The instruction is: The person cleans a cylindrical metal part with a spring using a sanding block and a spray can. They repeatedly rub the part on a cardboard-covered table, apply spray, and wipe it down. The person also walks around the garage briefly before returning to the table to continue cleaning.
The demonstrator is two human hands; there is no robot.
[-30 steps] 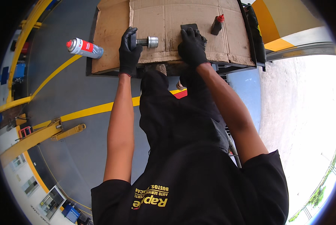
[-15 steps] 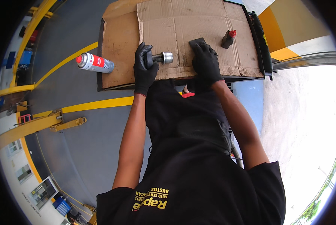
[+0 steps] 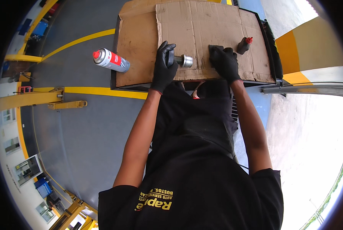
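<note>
In a black glove, my left hand point(image 3: 165, 68) is closed around a metal part point(image 3: 186, 61) with a dark ridged shaft and a shiny silver cylindrical end pointing right. The rest of the part is hidden in the palm. My right hand point(image 3: 226, 64), also gloved in black, bends its fingers over a dark flat piece point(image 3: 216, 48) on the cardboard point(image 3: 202, 23). Whether that piece is cloth or paper, I cannot tell. Just beyond my right hand stands a small dark bottle point(image 3: 244, 46) with a red cap.
A spray can point(image 3: 112, 60) with a red cap stands at the left edge of the cardboard-covered work table point(image 3: 135, 42). Yellow metal lift arms point(image 3: 29, 97) lie over the grey floor at left. A yellow and cream pillar point(image 3: 294, 50) rises at right.
The whole view has shifted, so the table and things appear farther right. My right fingers, flatter before, are now more bent over the dark piece. My left hand still grips the metal part.
</note>
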